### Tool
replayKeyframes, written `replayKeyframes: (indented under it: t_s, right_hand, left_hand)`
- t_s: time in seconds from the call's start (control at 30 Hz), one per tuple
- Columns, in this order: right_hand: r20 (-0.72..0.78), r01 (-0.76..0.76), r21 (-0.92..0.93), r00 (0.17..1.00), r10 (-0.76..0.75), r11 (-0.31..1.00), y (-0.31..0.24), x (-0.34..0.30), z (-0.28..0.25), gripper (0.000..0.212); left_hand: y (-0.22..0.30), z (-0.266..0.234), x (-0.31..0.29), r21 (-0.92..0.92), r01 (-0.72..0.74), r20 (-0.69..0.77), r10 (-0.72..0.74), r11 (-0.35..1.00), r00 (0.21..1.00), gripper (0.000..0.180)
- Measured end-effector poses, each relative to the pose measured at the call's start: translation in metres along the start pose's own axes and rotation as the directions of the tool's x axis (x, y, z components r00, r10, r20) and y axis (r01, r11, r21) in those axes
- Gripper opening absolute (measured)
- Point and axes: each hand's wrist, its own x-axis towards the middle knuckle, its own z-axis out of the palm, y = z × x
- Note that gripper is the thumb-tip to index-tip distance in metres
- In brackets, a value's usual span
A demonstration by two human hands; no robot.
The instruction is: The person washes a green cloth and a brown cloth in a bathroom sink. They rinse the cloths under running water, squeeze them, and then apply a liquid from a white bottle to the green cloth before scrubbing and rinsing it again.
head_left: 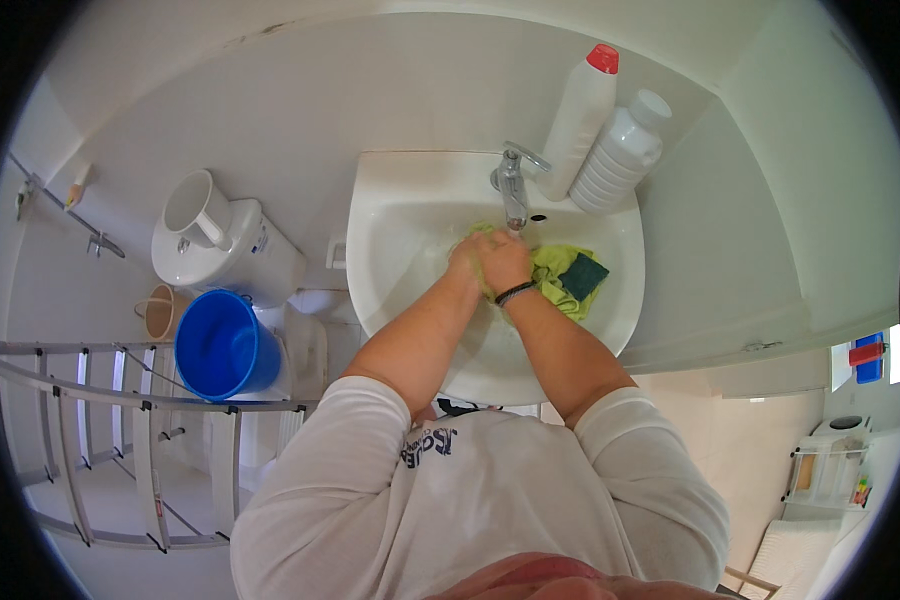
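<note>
Left hand (467,264) and right hand (509,263) press together below the faucet (512,192), yellow-green cloth (483,229) showing at their edges — how it is gripped, I cannot tell. Beside them in the sink (395,245) — 1 dark pad (583,276) on crumpled lime cloth (550,263).

Over my feed I count two bare hands (507,262), one white ceramic sink (385,250), one chrome faucet (512,192), two white plastic bottles (615,158), one dark green scouring pad (583,276), one blue plastic bucket (263,358), one white pitcher (206,218), one silver metal ladder (147,470), and yellow-green cloth (550,262) whose pieces I cannot number.
</note>
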Motion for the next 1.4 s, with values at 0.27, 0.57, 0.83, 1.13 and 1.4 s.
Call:
replayKeyframes:
  t_s: [0.27, 0.57, 0.83, 1.13, 1.4]
  right_hand:
    - [-0.125, -0.083, -0.005, 0.989, 0.082, 0.997, 0.059, 0.025, 0.003, 0.040]
    - [0.531, -0.638, 0.588, 0.768, 0.359, 0.497, 0.071, 0.037, -0.057, 0.045]
    - [0.308, -0.363, 0.860, 0.930, 0.201, 0.359, -0.058, 0.001, -0.143, 0.030]
    - [0.348, -0.350, 0.914, 0.936, 0.045, 0.204, -0.085, -0.014, -0.146, 0.025]
    - [0.295, -0.211, -0.016, 0.933, 0.207, 0.977, -0.012, -0.037, -0.154, 0.056]
  left_hand:
    - [0.004, 0.024, -0.017, 0.106, 0.010, -0.157, 0.006, 0.994, 0.988, 0.019]
    - [0.030, 0.008, -0.015, 0.484, -0.067, -0.096, 0.128, 0.872, 0.987, 0.035]
    - [0.025, 0.011, -0.018, 0.991, -0.107, 0.135, 0.556, -0.083, 0.820, 0.051]
    - [0.010, 0.045, -0.046, 0.605, -0.184, 0.285, 0.006, 0.775, 0.959, 0.041]
    - [0.056, 0.034, -0.035, 0.576, 0.000, 0.014, -0.010, 0.817, 1.000, 0.042]
